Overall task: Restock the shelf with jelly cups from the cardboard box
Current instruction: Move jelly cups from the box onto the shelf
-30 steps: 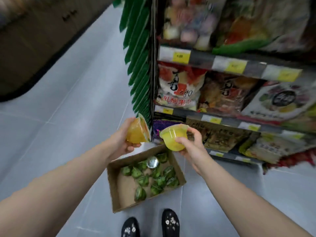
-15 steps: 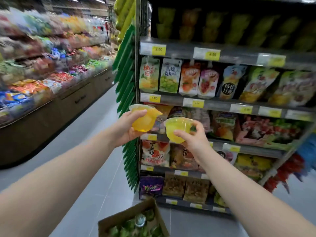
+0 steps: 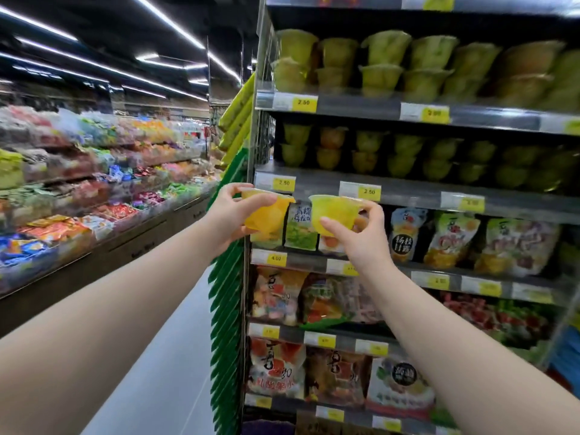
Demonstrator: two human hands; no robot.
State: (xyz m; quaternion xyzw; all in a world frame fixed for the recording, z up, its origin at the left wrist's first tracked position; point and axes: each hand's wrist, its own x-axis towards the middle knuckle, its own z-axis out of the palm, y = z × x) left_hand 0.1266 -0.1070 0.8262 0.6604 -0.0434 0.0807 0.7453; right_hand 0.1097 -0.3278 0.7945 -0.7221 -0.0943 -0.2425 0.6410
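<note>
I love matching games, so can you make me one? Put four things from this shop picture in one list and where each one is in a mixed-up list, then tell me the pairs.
Things:
1. orange jelly cup
2. yellow jelly cup
3. stacked jelly cups
4. 4.00 price tag

Places:
A. on the upper shelves
B. held in the right hand
C. on the shelf edge just under the pouches
D. held in the left hand

Pairs: 1-D, 2-B, 3-A, 4-C.
</note>
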